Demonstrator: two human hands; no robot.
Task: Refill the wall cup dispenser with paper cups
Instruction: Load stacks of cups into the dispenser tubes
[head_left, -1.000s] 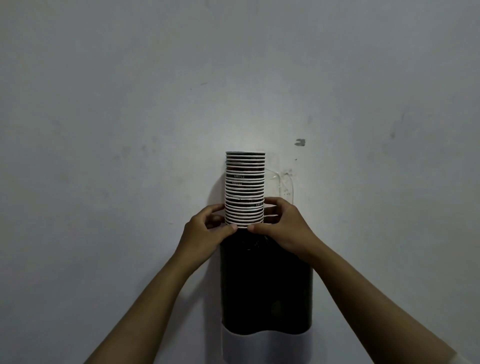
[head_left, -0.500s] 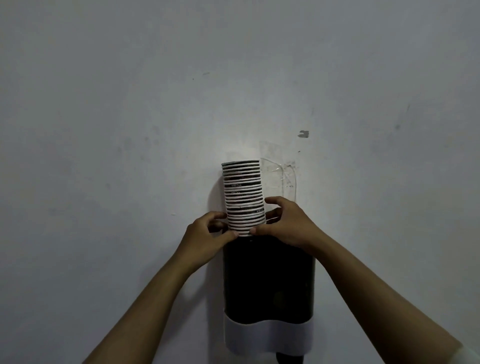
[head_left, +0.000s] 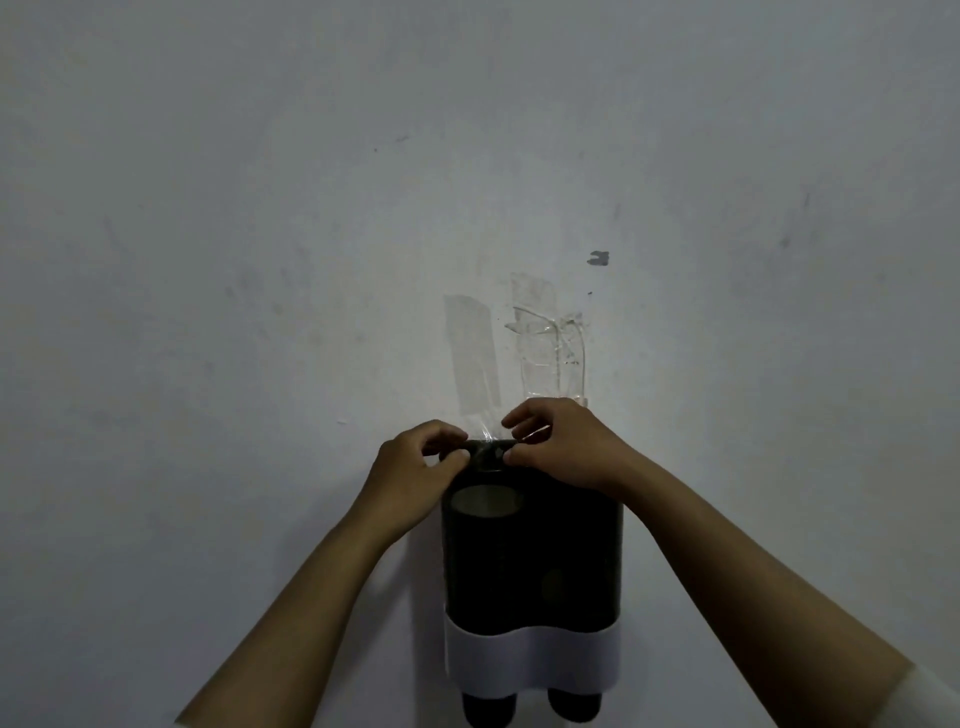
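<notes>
Gripping the dark top rim of the wall cup dispenser (head_left: 532, 566), the left hand (head_left: 415, 467) and right hand (head_left: 558, 447) curl their fingers there. Just below the left hand, the paper cups (head_left: 485, 501) sit sunk in the left tube; that stack looks loaded, and whether the right tube needs filling I cannot tell.

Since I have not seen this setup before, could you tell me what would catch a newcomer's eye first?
The dark wall cup dispenser with its white band stands low and centre on the pale wall. At its top rim the left hand and right hand meet, fingers curled. Above them, clear tape strips shine on the wall.
</notes>
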